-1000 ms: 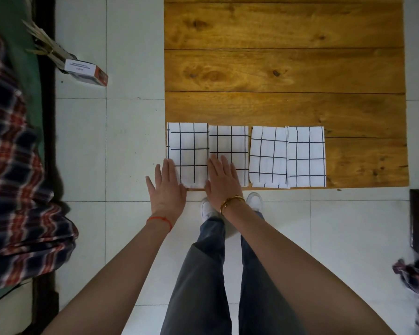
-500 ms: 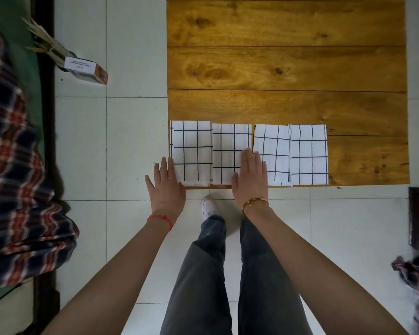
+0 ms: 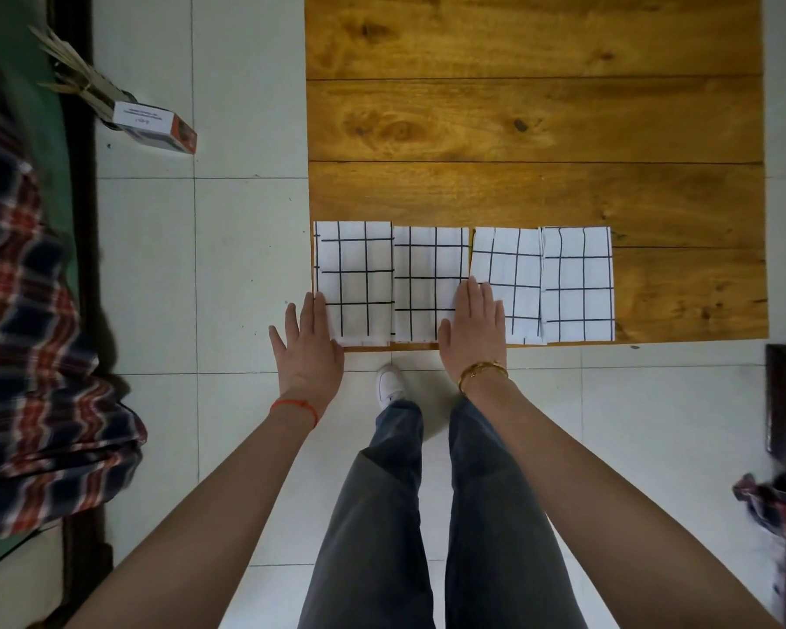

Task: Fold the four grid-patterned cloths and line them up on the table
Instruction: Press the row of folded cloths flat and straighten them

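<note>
Cloths are all folded and lie in a row along the near edge of the wooden table (image 3: 536,120): first cloth (image 3: 355,274) at the left, then second cloth (image 3: 427,274), third cloth (image 3: 513,274) and fourth cloth (image 3: 577,283), edges touching. Left hand (image 3: 307,349) lies flat and spread at the first cloth's near left corner, gripping nothing; right hand (image 3: 473,333) presses flat, fingers together, over the seam between second and third. The step looks like final straightening. Next calls for squaring the slightly tilted third cloth.

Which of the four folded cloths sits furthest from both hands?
The rightmost cloth, at the row's right end. No hand touches it; the right hand rests two cloths over, the left hand beside the leftmost.
</note>
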`<state>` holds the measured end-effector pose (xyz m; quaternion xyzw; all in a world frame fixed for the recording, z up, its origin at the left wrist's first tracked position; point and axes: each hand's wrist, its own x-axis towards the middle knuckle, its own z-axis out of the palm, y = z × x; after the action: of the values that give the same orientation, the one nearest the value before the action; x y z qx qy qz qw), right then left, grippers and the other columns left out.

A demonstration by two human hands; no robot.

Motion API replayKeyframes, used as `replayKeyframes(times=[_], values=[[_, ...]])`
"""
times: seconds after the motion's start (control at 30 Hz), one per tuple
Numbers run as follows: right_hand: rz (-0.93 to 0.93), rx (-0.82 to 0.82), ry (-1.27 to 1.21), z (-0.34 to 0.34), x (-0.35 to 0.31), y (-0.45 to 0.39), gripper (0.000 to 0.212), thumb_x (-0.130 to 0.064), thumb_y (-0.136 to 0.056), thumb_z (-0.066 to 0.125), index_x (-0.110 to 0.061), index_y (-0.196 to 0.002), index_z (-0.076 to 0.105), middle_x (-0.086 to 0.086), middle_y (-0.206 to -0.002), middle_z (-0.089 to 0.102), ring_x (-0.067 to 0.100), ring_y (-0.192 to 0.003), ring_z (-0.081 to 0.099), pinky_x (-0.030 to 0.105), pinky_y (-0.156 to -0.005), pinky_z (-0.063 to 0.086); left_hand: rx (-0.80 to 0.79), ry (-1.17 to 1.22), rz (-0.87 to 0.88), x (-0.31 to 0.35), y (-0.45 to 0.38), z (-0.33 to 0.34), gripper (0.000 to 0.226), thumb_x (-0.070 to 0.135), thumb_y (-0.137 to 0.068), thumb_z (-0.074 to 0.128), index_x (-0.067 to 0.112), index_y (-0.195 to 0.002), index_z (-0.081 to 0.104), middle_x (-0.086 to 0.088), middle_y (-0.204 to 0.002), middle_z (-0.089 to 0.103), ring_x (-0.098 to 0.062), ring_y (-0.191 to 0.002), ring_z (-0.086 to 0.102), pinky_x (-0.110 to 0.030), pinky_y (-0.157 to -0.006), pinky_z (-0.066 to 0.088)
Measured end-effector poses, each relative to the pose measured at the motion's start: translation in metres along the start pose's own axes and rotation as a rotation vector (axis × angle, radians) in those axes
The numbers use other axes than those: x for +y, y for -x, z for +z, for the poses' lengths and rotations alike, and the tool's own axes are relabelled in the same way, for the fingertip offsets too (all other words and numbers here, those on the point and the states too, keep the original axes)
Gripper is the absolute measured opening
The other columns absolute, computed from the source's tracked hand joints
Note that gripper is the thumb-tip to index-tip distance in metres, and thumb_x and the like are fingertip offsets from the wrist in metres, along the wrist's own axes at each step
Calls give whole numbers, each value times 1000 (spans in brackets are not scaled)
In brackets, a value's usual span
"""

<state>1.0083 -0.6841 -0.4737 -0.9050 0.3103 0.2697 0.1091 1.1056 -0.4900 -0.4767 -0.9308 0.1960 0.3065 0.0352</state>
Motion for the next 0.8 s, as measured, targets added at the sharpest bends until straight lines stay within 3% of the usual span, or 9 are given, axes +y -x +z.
replayKeyframes(times=[0.3, 0.5, 0.8], values=[[-27, 70, -24, -2, 14, 3, 62, -32, -99, 26, -8, -151, 3, 8, -159, 4, 24, -147, 2, 40, -120, 2, 60, -54, 5, 17, 7, -3, 71, 32, -101, 33, 13, -153, -12, -4, -162, -10, -30, -149, -7, -55, -119, 6], [-7, 133, -70, -8, 48, 7, 61, -30, -99, 30, -7, -151, 6, 8, -159, 7, 24, -147, 3, 38, -119, 1, 72, -52, 140, 74, 20, -5, 74, 33, -101, 33, 13, -152, -16, -5, -161, -18, -30, -148, -12, -56, -119, 9], [140, 209, -151, -19, 153, -3, 57, -23, -97, 35, -3, -147, 19, 14, -154, 21, 30, -143, 15, 45, -118, 16, 63, 21, 262, 163, 25, 8, 71, 32, -101, 39, 13, -154, -4, -6, -163, -4, -30, -149, -4, -56, -118, 11]])
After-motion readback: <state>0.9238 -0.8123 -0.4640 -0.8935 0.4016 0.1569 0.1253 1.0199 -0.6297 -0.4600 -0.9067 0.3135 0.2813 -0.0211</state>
